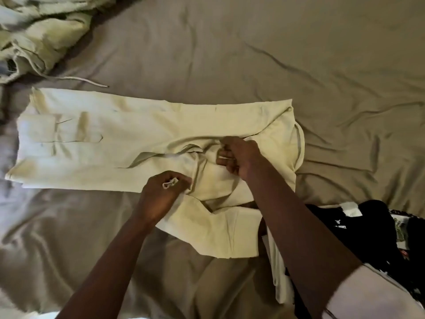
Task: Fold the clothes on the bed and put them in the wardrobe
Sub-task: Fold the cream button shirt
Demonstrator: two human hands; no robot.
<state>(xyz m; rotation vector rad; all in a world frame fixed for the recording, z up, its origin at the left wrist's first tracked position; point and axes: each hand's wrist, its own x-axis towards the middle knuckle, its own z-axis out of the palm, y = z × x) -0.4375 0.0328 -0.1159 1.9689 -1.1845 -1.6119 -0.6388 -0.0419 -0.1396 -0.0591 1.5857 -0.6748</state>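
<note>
Midway in folding, trousers [138, 139] lie flat on the bed [230, 54]; left grip [161, 192] pinches their drawstring [170, 182], right grip [236, 157] clamps the waist cloth. Next, likely tuck the cord, then fold across

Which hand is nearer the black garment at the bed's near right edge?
Right. The right hand grips the pale green garment up and left of the black garment; the left hand holds the same pale fabric further left.
</note>
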